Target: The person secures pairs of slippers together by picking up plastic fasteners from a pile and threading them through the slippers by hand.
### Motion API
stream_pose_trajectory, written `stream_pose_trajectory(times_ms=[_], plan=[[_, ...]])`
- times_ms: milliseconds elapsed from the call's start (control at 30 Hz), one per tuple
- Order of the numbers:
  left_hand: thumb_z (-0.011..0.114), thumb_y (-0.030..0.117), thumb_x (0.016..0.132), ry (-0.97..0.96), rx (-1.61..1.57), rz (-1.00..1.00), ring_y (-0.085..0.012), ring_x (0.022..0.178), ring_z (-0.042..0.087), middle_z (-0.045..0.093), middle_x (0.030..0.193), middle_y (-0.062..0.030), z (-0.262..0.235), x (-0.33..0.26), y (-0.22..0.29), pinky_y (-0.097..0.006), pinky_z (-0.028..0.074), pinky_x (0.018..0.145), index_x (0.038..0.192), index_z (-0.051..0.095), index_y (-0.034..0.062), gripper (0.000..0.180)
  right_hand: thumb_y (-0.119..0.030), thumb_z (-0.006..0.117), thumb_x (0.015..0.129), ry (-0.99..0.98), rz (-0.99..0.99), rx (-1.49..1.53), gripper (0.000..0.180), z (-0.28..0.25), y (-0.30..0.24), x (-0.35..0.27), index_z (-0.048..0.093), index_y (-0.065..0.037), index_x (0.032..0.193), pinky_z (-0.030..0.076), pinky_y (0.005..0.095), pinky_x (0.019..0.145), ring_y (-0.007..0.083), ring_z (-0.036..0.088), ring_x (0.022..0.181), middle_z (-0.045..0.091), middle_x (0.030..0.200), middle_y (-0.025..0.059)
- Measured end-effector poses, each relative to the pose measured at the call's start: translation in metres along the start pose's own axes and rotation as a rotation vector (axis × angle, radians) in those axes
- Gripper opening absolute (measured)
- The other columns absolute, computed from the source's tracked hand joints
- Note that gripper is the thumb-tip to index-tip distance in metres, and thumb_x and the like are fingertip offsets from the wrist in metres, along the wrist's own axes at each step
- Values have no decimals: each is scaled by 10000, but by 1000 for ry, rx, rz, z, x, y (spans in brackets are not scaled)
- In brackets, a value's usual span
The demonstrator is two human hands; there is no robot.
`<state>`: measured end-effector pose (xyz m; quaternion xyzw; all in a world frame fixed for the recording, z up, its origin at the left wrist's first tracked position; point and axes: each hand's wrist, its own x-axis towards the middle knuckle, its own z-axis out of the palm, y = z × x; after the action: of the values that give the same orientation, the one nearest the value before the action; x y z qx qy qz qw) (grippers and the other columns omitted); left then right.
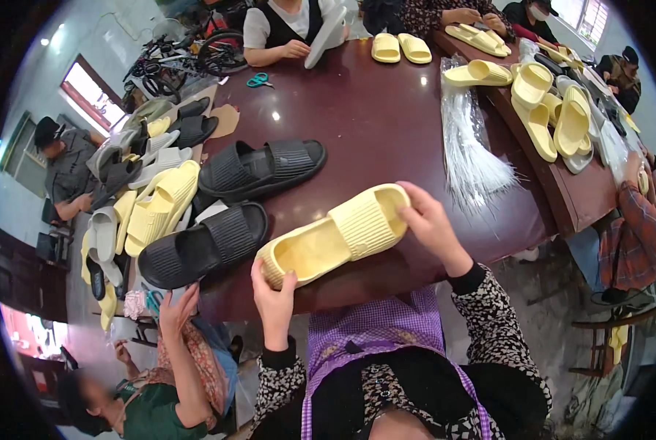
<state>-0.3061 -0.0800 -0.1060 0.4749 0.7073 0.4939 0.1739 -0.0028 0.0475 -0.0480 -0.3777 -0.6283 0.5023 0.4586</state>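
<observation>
A pale yellow slipper (357,229) with a ribbed strap is held between my two hands, tilted over the near edge of the table. My left hand (275,293) grips its heel end, thumb on the rim. At the toe end, my right hand (425,220) is closed on the edge with the thumb on top. Left of it lie a black ribbed sandal (203,246) near the edge and another black sandal (262,169) farther back.
Slippers in yellow, grey and black are heaped at the table's left (156,202) and right (555,110). A bundle of clear plastic strips (474,147) lies right of centre. Teal scissors (259,80) rest at the far left. Co-workers sit around; one's hand (178,312) is close on my left.
</observation>
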Motion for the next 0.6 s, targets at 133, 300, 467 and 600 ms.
stream_pose_trajectory(times_ms=[133, 300, 467, 600], plan=[[675, 106, 848, -104, -7, 29, -218, 1076, 563, 547, 1215, -169, 22, 12, 16, -321, 475, 907, 1374, 380, -39, 621, -42, 515, 951, 184, -48, 56, 362, -22, -1, -15, 499, 63, 1297, 482, 271, 905, 152, 607, 1027, 631, 1156, 101], [733, 212, 763, -119, 11, 66, -355, 1170, 527, 537, 1263, -231, 28, 34, 57, -418, 418, 979, 1314, 474, -8, 648, -69, 527, 962, 422, -67, -40, 318, -50, -14, -26, 541, 81, 1242, 504, 264, 854, 153, 622, 981, 654, 1103, 103], [730, 215, 740, -173, 161, 233, -363, 1170, 516, 545, 1253, -208, 43, 42, 87, -430, 384, 995, 1291, 502, 17, 628, -90, 533, 967, 495, -40, -49, 273, -108, -15, -27, 592, 54, 1191, 481, 242, 853, 107, 603, 963, 656, 1074, 66], [716, 199, 719, -226, 201, 437, -355, 1191, 499, 545, 1262, -190, 46, 55, 94, -432, 340, 1027, 1265, 521, 23, 606, -113, 550, 964, 396, -34, -71, 264, -116, -20, -14, 607, 46, 1166, 480, 232, 815, 92, 601, 921, 661, 1033, 51]])
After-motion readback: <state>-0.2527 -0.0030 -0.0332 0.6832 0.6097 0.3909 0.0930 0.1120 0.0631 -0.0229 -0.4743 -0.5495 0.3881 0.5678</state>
